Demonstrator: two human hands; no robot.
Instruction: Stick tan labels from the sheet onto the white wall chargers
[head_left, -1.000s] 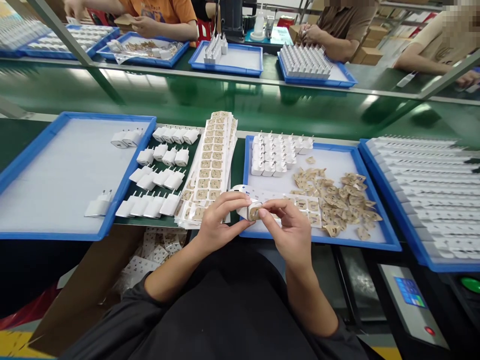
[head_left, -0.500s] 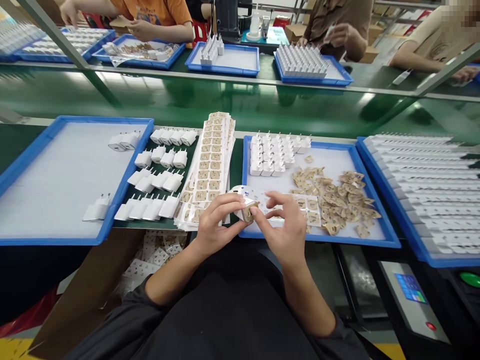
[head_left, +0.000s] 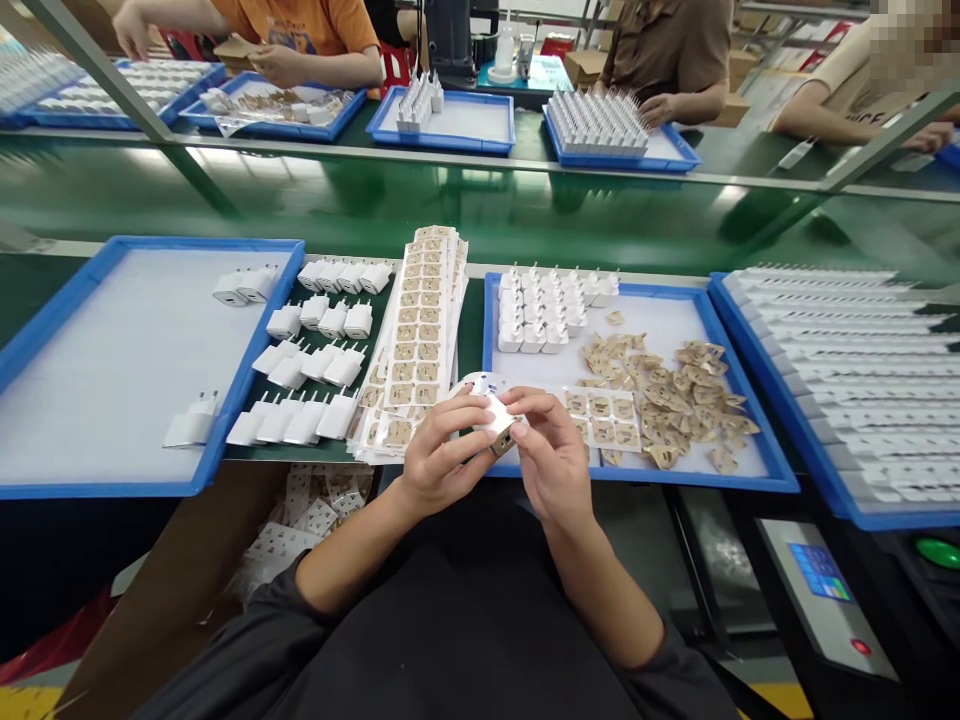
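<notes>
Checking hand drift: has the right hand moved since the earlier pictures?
Yes. Against the blue tray holding loose beige pieces, the right hand has shifted left, toward the left hand, uncovering more of the sheet in that tray.

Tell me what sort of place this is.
Probably a factory assembly line: rows of white two-pin charger plugs, blue trays and a long green surface, likely a conveyor belt, suggest it.

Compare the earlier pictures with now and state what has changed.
The white plug charger has been turned, its white side now facing up more. The right hand has brought its raised index finger down to it; the left hand still holds it. The sticker sheets and loose tan stickers stay put.
</notes>
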